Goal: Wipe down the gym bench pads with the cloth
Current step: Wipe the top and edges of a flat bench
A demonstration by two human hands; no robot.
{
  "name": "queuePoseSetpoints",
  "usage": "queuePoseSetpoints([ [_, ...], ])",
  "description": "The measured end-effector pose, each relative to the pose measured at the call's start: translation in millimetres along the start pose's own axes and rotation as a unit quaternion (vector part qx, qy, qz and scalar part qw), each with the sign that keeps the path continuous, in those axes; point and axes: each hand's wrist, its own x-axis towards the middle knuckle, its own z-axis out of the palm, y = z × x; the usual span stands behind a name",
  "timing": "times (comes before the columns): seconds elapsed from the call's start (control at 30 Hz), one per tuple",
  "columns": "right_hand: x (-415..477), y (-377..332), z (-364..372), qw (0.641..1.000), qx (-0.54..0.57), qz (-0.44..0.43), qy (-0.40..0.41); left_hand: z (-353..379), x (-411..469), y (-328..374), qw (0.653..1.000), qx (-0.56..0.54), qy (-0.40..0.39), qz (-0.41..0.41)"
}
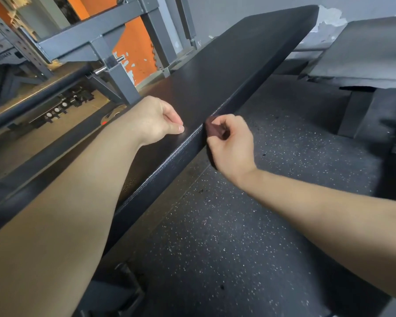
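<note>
Cloth [213,131]: dark reddish-brown and bunched small. Only a patch shows, between thumb and curled fingers. The rest is buried in the palm. A darker strip below the heel of the hand may be more cloth, but against the black it is hard to tell.

Right hand [233,146]: fingers curled round the cloth, holding it against the side face of the pad [226,65], just under the stitched top seam. The hand is off the pad's right edge, over the floor [215,225].

Left hand [157,120]: on the pad's top face, near the right hand, with the seam between them. The fingers are tucked into a loose fist and the thumb tip is down on the vinyl. Nothing shows in its grip, though the palm side is hidden.

Pad: black, long and narrow, running from lower left to upper right. Its near end is covered by the left forearm and cut off by the frame. The underside and supports are mostly out of sight.

Floor: dark rubber with white specks.

Left, beyond the pad: grey rack [96,40] and orange wall [133,46]. The low dark gear there is too blurred to name.

Right: a second grey pad [364,53], partly cut off.
</note>
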Motion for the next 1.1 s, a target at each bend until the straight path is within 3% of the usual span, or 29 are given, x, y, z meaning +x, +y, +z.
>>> queuePoseSetpoints([
  [0.2, -46.1, -12.5, 12.9, 0.993, 0.049, -0.046, -0.092, -4.5, 5.7, -0.7, 1.0, 0.01, -0.014, -0.008],
  [0.6, 13.6, 1.7, -1.9, 0.999, 0.015, 0.026, 0.014, -3.7, 9.0, -1.8, 0.999, 0.014, -0.021, -0.036],
  [0.67, -4.5, -3.6, 4.8, 1.0, 0.014, 0.011, 0.007, -2.3, 8.1, -4.1, 0.999, 0.013, -0.011, -0.031],
  [0.83, -44.9, -9.2, 7.0, 0.994, 0.041, -0.03, -0.1, -7.4, 9.7, 1.1, 0.998, 0.036, -0.026, -0.037],
  [1.0, -10.9, -10.7, -23.3, 0.996, 0.05, 0.018, -0.077, -8.2, 14.9, 16.3, 0.995, 0.086, -0.047, -0.027],
  [1.1, 16.8, -20.3, -45.9, 0.997, 0.053, 0.02, -0.05, -8.0, 13.0, 28.0, 0.997, 0.055, -0.053, 0.022],
])
